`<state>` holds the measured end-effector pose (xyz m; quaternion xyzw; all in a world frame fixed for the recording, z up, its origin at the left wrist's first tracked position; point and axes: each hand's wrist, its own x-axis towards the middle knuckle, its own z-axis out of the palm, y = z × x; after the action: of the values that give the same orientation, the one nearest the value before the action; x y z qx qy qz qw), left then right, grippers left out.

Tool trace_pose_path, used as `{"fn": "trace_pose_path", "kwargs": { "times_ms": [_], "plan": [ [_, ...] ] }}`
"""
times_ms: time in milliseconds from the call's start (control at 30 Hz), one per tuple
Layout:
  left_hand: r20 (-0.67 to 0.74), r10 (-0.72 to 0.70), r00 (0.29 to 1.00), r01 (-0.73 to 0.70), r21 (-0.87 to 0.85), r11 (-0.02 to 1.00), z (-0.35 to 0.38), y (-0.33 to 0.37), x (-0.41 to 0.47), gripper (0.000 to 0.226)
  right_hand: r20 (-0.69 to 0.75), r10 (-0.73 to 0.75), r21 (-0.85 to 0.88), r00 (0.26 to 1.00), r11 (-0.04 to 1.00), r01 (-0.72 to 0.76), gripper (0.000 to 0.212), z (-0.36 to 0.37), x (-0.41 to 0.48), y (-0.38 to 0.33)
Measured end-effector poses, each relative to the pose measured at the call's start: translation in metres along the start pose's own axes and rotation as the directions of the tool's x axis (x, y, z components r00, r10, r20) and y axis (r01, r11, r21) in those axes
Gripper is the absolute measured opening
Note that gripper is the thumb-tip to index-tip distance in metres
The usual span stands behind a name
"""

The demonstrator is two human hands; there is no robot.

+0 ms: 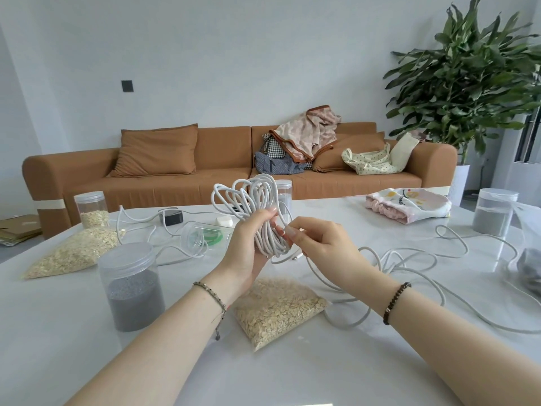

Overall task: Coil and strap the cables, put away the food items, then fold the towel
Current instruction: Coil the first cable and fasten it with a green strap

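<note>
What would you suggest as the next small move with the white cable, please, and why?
Probably add another loop to the coil: the left hand grips it, while the right hand pinches the loose tail, much of which lies across the table.

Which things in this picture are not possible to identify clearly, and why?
Head view only:
- Far jar: partly hidden behind the white cable coiled in the left hand.
- Grey bag: cut off by the right edge.
- Green thing inside the tipped jar: too blurred to name.
- Black device: too small to identify.
</note>
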<state>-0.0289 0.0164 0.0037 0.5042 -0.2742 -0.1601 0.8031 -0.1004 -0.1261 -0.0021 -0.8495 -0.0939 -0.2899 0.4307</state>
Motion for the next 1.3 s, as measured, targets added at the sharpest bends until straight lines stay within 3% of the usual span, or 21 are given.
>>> {"fn": "trace_pose_path", "kwargs": {
  "times_ms": [167, 300, 367, 533, 733, 900, 1133, 1300],
  "plan": [
    [-0.020, 0.039, 0.999, -0.036, 0.143, 0.989, 0.002, -0.006, 0.002, 0.049, -0.016, -0.158, -0.262, 0.987, 0.954, 0.148, 0.030, 0.003, -0.003, 0.003],
    [-0.082, 0.044, 0.996, -0.032, 0.140, 0.990, 0.004, -0.007, 0.002, 0.011, 0.081, -0.260, -0.445, 0.962, 0.855, 0.268, 0.018, 0.005, -0.007, 0.000],
    [-0.120, 0.021, 0.993, -0.005, 0.134, 0.991, 0.004, -0.007, 0.002, 0.021, 0.103, -0.269, -0.470, 0.957, 0.835, 0.286, 0.021, 0.006, -0.008, -0.001],
    [-0.186, -0.031, 0.982, 0.024, -0.039, 0.999, 0.002, 0.003, 0.004, 0.020, 0.113, -0.290, -0.458, 0.950, 0.834, 0.308, 0.039, 0.007, -0.009, -0.005],
    [-0.263, -0.020, 0.965, -0.026, -0.170, 0.985, -0.002, 0.010, 0.007, 0.019, 0.140, -0.283, -0.433, 0.949, 0.845, 0.315, 0.036, 0.008, -0.010, -0.006],
    [-0.314, 0.027, 0.949, -0.089, -0.183, 0.979, -0.004, 0.014, 0.008, 0.022, 0.171, -0.244, -0.399, 0.955, 0.869, 0.293, 0.039, 0.007, -0.010, -0.006],
    [-0.506, 0.119, 0.854, -0.235, -0.171, 0.957, -0.014, 0.019, 0.016, 0.026, 0.230, -0.150, -0.311, 0.962, 0.925, 0.218, 0.037, 0.006, -0.010, -0.003],
    [-0.423, 0.129, 0.897, -0.212, -0.156, 0.965, -0.012, 0.018, 0.014, 0.050, 0.279, -0.058, -0.257, 0.958, 0.957, 0.133, 0.031, 0.003, -0.007, 0.000]
  ]
}}
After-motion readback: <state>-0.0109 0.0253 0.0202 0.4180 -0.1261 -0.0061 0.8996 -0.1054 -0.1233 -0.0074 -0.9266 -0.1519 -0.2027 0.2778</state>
